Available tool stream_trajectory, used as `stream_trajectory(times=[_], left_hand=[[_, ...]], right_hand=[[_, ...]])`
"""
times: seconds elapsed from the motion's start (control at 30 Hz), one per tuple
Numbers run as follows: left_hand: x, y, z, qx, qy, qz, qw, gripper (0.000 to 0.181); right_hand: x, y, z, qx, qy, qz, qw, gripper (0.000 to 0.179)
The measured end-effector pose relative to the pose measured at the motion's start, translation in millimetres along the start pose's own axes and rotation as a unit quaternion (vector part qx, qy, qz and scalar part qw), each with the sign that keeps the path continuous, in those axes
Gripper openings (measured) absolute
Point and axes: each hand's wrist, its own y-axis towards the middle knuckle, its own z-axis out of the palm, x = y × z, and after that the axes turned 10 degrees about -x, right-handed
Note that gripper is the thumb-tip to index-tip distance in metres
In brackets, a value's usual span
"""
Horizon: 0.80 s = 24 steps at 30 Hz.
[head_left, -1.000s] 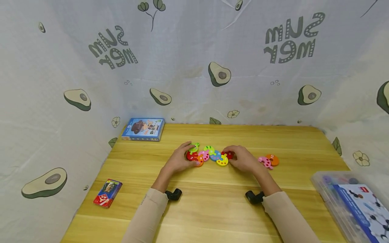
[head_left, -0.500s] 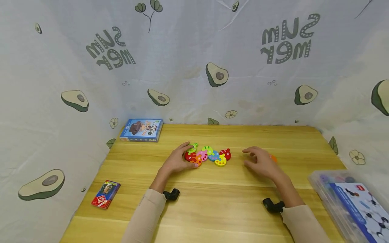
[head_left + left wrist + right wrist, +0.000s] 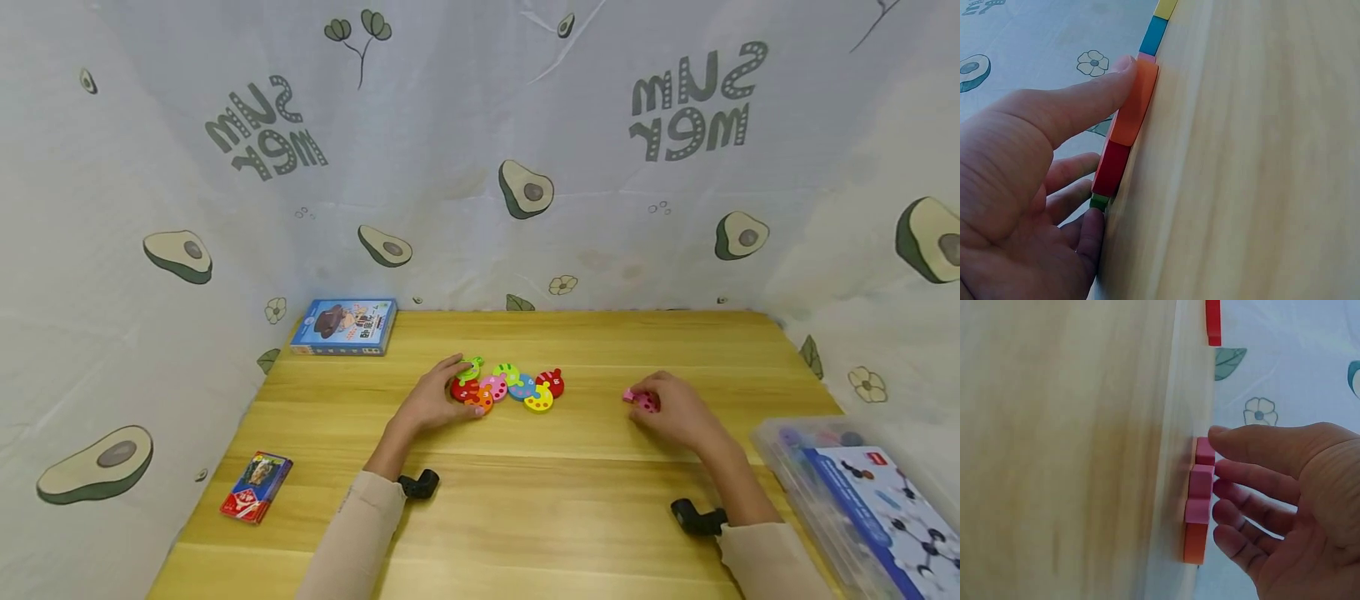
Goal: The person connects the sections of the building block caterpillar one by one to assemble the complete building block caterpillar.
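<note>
A row of joined, numbered caterpillar puzzle pieces [image 3: 522, 387] lies flat on the wooden table, in red, orange, pink, green, blue and yellow. My left hand [image 3: 433, 400] holds its left end: the thumb is on the orange piece [image 3: 1137, 103], and the fingers reach round to the red piece [image 3: 1111, 169] and the green head piece [image 3: 470, 370]. Off to the right, my right hand [image 3: 672, 410] pinches a loose pink puzzle piece [image 3: 645, 402] between thumb and fingers. Beside that pink one, an orange puzzle piece [image 3: 1195, 544] shows in the right wrist view; the hand hides it from the head view.
A blue game box [image 3: 345, 326] lies at the back left, a red and blue card pack [image 3: 257, 487] at the front left. On the right edge stands a clear plastic case [image 3: 795, 475] with a printed sheet. Patterned cloth [image 3: 450, 192] hangs behind the table.
My right hand has let go of the red piece at the row's right end and moved right to the loose pink piece. The left hand has stayed on the left end.
</note>
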Motion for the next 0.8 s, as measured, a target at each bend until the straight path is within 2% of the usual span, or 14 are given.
stream_trajectory(times=[0.2, 0.37, 0.8], left_hand=[[0.0, -1.3, -1.5, 0.001, 0.0, 0.0, 1.0, 0.089], [-0.2, -1.1, -0.9, 0.004, -0.003, 0.006, 1.0, 0.09], [5.0, 1.5, -1.1, 0.001, -0.006, 0.012, 0.9999, 0.091]], right_hand=[[9, 3.2, 7, 0.013, -0.004, -0.035, 0.9993, 0.038], [16, 5.2, 12, 0.01, 0.005, -0.045, 0.9989, 0.038], [16, 11.7, 19, 0.017, 0.019, -0.012, 0.9996, 0.035]])
